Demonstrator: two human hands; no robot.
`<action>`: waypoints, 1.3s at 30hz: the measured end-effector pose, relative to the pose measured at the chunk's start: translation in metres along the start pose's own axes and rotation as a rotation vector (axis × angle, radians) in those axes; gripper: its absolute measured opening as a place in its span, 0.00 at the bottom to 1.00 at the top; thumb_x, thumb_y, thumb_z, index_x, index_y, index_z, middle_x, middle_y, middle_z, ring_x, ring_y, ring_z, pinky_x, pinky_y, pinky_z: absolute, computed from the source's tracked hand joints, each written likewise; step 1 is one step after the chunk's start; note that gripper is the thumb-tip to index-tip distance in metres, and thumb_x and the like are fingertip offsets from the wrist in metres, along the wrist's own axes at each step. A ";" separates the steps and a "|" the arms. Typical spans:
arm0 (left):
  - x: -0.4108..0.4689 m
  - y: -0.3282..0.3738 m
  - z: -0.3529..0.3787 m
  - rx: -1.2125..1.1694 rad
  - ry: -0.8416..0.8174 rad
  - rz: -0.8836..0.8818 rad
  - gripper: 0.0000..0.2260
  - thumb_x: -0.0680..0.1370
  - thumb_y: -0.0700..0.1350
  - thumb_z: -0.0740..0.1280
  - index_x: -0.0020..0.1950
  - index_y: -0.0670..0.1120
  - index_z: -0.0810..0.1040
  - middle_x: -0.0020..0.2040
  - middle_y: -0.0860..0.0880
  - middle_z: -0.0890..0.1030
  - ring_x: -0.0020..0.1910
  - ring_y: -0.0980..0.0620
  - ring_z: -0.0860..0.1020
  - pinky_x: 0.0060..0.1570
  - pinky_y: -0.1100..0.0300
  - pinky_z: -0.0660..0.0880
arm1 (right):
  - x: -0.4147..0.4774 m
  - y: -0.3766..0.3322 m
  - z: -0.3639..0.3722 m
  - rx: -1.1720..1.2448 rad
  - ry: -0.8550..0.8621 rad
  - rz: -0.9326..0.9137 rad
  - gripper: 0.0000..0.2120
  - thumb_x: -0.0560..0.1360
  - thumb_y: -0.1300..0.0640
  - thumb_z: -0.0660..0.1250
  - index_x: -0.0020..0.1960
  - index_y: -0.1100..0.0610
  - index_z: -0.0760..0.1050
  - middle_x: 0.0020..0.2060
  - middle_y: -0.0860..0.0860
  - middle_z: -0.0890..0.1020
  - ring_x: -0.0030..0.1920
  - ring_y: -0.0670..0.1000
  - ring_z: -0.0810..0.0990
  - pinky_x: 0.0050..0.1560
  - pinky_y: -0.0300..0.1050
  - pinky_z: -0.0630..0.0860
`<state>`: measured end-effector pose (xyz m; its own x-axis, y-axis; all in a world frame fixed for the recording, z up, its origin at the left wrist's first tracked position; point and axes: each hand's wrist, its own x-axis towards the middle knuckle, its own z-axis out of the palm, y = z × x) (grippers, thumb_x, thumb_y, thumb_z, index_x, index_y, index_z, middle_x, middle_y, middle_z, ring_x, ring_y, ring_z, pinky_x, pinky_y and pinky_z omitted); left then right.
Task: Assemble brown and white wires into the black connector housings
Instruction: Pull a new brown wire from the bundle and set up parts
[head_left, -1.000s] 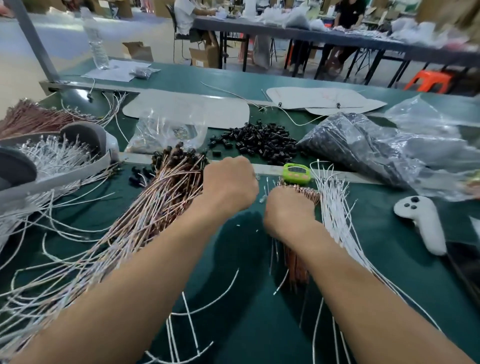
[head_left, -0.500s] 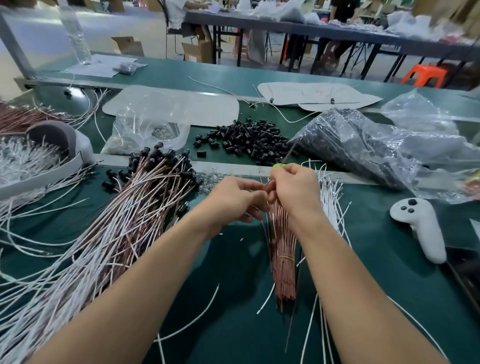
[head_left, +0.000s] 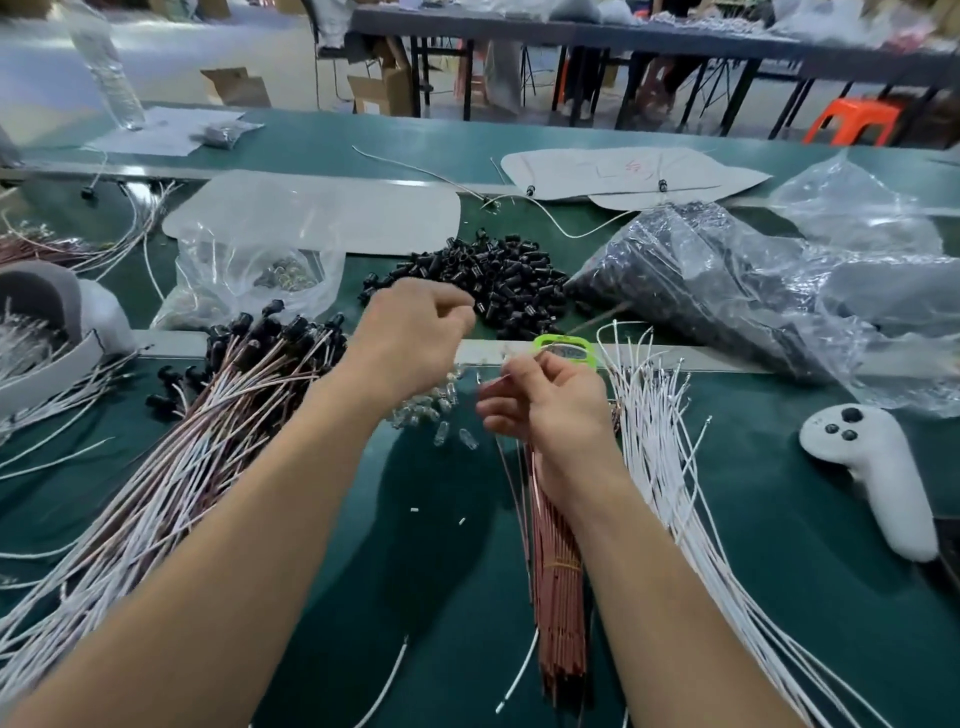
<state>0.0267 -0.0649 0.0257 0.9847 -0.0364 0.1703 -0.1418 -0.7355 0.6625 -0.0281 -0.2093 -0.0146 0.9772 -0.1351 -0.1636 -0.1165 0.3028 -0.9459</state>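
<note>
Right hand (head_left: 545, 415) pinches 1 thin brown wire (head_left: 492, 381) over the tied bundle of brown wires (head_left: 560, 587) on the green table (head_left: 447, 597), left hand (head_left: 415, 332) curled beside the pile of black plastic connector housings (head_left: 504, 280), its grasp unclear, loose white wires (head_left: 657, 447) just right.

We stand at a green bench (head_left: 779, 597) on a factory assembly floor: heaped black connector housings (head_left: 498, 280), bundled brown wires (head_left: 558, 597), white wires (head_left: 660, 441) and bagged parts (head_left: 727, 291), with further work benches (head_left: 597, 34), cardboard boxes (head_left: 236, 85) and an orange stool (head_left: 852, 122) behind.
</note>
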 end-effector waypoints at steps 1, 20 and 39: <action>0.010 0.002 0.007 0.011 0.000 0.029 0.13 0.81 0.44 0.65 0.63 0.55 0.83 0.53 0.57 0.86 0.52 0.55 0.84 0.55 0.65 0.75 | 0.000 0.001 0.001 0.003 -0.028 0.013 0.12 0.85 0.63 0.61 0.43 0.61 0.74 0.31 0.57 0.84 0.25 0.50 0.82 0.25 0.40 0.78; 0.071 0.010 0.083 0.304 -0.080 0.229 0.25 0.74 0.36 0.66 0.70 0.53 0.78 0.68 0.49 0.79 0.64 0.44 0.77 0.61 0.50 0.75 | -0.001 0.005 -0.009 -0.076 -0.182 0.008 0.12 0.79 0.76 0.58 0.48 0.63 0.76 0.33 0.56 0.82 0.30 0.51 0.82 0.31 0.43 0.81; 0.043 0.016 0.056 -0.152 0.119 0.027 0.02 0.72 0.46 0.73 0.43 0.53 0.83 0.35 0.58 0.83 0.37 0.61 0.81 0.41 0.66 0.77 | -0.001 0.008 -0.009 -0.089 -0.174 -0.011 0.12 0.80 0.75 0.59 0.45 0.62 0.76 0.31 0.55 0.82 0.28 0.51 0.81 0.29 0.40 0.79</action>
<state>0.0725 -0.1157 0.0029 0.9628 0.0323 0.2682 -0.1901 -0.6242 0.7578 -0.0314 -0.2157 -0.0247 0.9935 0.0296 -0.1098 -0.1137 0.2161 -0.9697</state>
